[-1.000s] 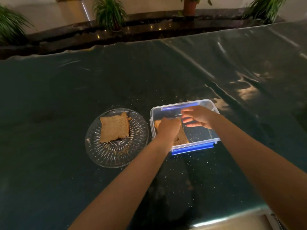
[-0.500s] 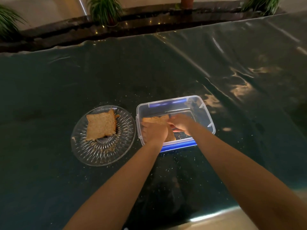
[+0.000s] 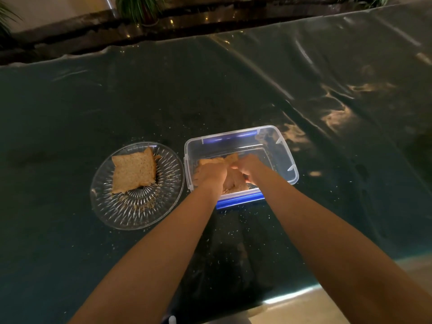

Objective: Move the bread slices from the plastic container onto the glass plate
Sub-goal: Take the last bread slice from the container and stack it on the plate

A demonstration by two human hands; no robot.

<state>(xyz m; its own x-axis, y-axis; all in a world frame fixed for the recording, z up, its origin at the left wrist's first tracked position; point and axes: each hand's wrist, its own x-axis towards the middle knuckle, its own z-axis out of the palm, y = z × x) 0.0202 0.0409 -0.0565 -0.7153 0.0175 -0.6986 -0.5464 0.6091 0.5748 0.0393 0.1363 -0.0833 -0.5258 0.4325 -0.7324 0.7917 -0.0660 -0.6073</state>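
Note:
A clear plastic container (image 3: 284,146) with blue clips sits on the dark table, right of a cut-glass plate (image 3: 121,211). Brown bread (image 3: 133,172) lies on the plate's far half. Inside the container's near left part lie more bread slices (image 3: 235,181), mostly covered by my hands. My left hand (image 3: 210,174) is down on the slices, fingers curled around their left side. My right hand (image 3: 247,166) is beside it, fingers pinching the slices' far edge. How many slices are in the container is hidden.
Crumbs are scattered over the plate and the glossy dark table cover (image 3: 163,94). The table's near edge (image 3: 292,296) runs at the bottom right. Potted plants (image 3: 138,8) stand on a ledge beyond the far edge.
My right hand has come down from above the container's far side to the bread beside my left hand. Both hands now grip the slices. The view has shifted slightly.

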